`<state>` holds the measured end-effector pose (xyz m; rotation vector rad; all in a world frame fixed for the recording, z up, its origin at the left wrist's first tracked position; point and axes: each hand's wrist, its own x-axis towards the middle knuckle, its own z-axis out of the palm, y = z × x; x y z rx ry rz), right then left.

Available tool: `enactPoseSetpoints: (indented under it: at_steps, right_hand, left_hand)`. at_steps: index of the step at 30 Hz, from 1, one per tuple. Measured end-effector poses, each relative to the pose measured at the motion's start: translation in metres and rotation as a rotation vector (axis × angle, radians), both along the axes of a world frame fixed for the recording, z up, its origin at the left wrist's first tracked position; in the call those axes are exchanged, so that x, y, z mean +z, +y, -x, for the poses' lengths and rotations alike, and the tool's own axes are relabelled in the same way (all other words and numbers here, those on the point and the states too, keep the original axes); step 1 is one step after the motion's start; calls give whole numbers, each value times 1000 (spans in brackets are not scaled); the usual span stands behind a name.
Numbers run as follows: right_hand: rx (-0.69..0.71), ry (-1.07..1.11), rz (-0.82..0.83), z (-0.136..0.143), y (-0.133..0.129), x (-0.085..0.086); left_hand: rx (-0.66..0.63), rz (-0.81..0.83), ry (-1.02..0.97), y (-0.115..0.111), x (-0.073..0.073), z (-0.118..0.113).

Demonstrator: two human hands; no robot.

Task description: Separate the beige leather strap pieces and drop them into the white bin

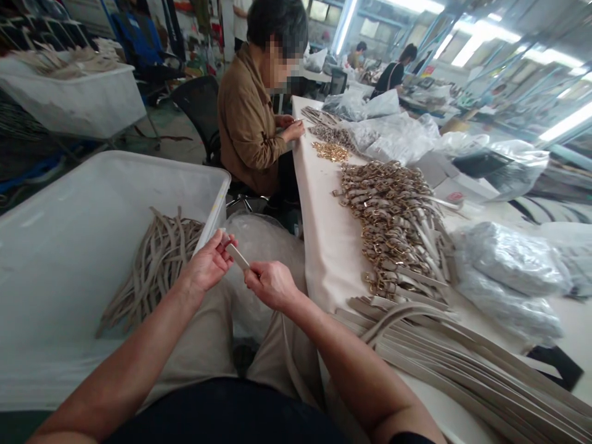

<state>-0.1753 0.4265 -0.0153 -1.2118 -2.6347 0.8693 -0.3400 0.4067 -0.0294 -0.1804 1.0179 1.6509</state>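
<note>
Above my lap I hold a beige strap (238, 256) between both hands. My left hand (209, 262) pinches its far end, where something small and pale shows at the fingertips, too small to name. A short way along, my right hand (272, 283) is closed round the same strap in a fist with the thumb on top. A long beige tail of strap hangs below my right hand and runs down by my leg. To the right, a dense pile of straps with gold buckles (393, 222) covers part of the table (326, 246).
Left of me stands a white plastic bin (60, 216) with loose beige straps (152, 265) inside. Long flat straps (462, 357) lie at the table's near right, beside plastic bags (513, 259). Gold hardware (330, 152) lies further back, near a seated co-worker (250, 111).
</note>
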Motion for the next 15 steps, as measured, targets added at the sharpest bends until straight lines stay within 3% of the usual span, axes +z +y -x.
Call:
enactPoseSetpoints:
  at_steps: [5,9,11,15]
  right_hand:
    - [-22,-3,71,0,6,-4]
    - [-57,117,219,-2,10,-10]
    - [-73,220,366,-2,11,-16]
    - [-158,427,818,3,11,-21]
  left_hand:
    - [-65,9,-24,-3,-3,-4]
    - [-153,-17,-4,-8,-15,-13]
    - [-232,-64,36,-14,-23,-21]
    - [-455,-175,179,-23,-43,-28]
